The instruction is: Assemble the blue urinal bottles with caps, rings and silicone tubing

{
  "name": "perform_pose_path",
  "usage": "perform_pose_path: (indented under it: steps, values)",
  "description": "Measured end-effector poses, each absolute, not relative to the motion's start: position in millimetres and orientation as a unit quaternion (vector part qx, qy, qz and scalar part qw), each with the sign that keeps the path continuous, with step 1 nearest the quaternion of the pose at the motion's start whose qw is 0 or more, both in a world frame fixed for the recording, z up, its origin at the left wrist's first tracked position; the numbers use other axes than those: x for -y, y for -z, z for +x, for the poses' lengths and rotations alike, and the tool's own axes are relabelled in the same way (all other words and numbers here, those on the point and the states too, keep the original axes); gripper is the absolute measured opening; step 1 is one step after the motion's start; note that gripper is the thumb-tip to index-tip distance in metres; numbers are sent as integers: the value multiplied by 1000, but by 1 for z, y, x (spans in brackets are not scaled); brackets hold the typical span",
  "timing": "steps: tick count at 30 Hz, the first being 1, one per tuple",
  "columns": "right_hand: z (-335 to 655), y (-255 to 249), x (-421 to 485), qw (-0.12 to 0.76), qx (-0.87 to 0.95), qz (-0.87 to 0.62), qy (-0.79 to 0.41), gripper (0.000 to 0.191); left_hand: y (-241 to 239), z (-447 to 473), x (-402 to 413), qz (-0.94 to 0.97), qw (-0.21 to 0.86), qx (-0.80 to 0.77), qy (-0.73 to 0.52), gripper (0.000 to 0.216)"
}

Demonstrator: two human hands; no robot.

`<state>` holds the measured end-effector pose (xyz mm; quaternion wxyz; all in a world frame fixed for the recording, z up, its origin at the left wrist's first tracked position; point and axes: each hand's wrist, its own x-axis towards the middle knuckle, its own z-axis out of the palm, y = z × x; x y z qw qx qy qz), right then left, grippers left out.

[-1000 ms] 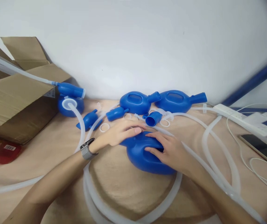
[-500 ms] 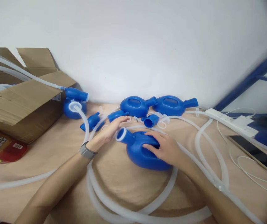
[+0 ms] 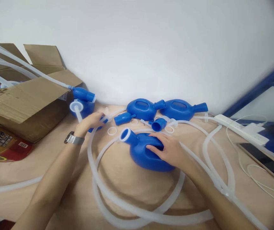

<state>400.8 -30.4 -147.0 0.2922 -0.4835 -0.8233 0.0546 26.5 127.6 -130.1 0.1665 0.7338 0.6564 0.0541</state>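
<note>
A blue plastic urinal bottle (image 3: 140, 156) lies on the table, its white-rimmed mouth pointing left. My right hand (image 3: 170, 148) grips it at the handle, thumb in the handle opening and fingers over the top. Farther left, my left hand (image 3: 92, 121), with a watch at the wrist, is closed over a small blue funnel-shaped piece (image 3: 91, 129). Most of that piece is hidden beneath the hand. A white ring (image 3: 112, 131) lies to its right. Two more pieces of that kind, a blue adapter (image 3: 123, 118) and an open-mouthed one (image 3: 159, 124), rest beyond the bottle.
Two blue bottles (image 3: 141, 109) (image 3: 177, 109) stand against the wall. Clear tubing (image 3: 127, 207) loops across the table. At left are a cardboard box (image 3: 31, 111) and another blue bottle (image 3: 86, 108). A power strip (image 3: 242, 130) and a phone (image 3: 266, 161) lie at right.
My left hand has moved left, from beside the bottle's mouth to the small blue funnel-shaped piece, and closed over it. My right hand stays on the bottle; the view has shifted slightly.
</note>
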Motion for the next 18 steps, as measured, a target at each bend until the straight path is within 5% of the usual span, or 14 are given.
perform_pose_path:
  steps: [6, 18]
  values:
    - [397, 151, 21, 301, 822, -480, -54, 35, 136, 9, -134, 735, 155, -658, 54, 92]
    - [411, 155, 9, 301, 838, -453, -48, 40, 138, 7, -136, 707, 159, -689, 23, 85]
